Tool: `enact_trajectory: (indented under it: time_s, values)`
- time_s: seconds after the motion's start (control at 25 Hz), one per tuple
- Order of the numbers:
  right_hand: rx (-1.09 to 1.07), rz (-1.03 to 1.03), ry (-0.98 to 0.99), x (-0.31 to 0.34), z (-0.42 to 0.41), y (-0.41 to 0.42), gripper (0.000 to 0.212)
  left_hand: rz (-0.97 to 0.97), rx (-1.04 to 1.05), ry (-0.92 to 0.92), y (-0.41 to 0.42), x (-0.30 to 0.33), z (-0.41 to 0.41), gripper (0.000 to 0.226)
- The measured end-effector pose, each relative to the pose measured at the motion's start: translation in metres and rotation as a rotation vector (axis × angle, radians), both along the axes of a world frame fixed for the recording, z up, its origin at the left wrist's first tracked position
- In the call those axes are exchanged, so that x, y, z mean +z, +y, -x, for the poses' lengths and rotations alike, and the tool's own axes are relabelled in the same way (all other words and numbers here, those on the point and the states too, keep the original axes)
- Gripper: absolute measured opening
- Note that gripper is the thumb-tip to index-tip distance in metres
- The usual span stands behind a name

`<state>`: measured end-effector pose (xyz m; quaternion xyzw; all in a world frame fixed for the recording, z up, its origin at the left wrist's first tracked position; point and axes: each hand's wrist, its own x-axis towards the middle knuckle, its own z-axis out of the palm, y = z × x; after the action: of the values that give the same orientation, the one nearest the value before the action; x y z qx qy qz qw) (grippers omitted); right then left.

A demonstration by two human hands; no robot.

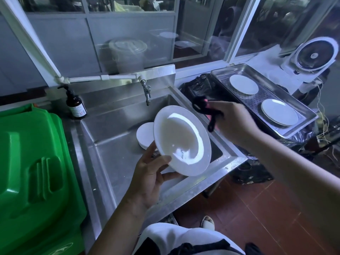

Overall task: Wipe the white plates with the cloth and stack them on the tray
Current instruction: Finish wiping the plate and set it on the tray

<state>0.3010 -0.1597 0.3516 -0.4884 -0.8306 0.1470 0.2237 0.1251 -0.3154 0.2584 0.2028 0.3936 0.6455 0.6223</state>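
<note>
Above the sink [103, 137], over its right half, you hold the plate [182, 140] tilted, its face turned up and toward you. Your left hand [152, 179] grips it at the lower-left rim, thumb on the face and fingers curled under the back. Your right hand [233, 122] is closed around the dark cloth [204, 109], which hangs bunched from the fingers just beyond the plate's upper-right rim, above the sink's right wall; from this view I cannot tell whether cloth and rim touch.

The relation that matters is this: the plate lies between your two hands, and its long tilt runs from your left hand at the near-left up to the cloth at the far-right. So the right hand is the nearer one for wiping, and I judge it needs only a short sweep back toward the sink's middle to cover the face.

Down in the sink basin, behind the held plate, a short stack of white plates [145, 135] waits. Right of the sink, well apart from its rim, sits the tray [298, 129] with two plate piles on its perforated floor: the far one [243, 84] and the near one [279, 112]. The tray lies on your right-hand side, past the cloth.
</note>
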Motion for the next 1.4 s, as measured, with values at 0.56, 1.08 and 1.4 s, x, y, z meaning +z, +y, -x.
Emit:
enact_trajectory:
  time_s: [0.56,1.08,1.4]
  values:
    - [0.507,0.138,0.072,-0.080,0.027,-0.081,0.069,-0.001,0.131,0.059,-0.003,-0.018,0.017,0.049]
    - [0.280,0.082,-0.197,0.020,-0.012,0.001,0.057,-0.015,-0.062,-0.003,0.013,-0.015,-0.004,0.057]
    - [0.557,-0.124,-0.252,-0.068,-0.010,-0.030,0.057,-0.068,-0.125,0.017,0.004,-0.008,-0.006,0.055]
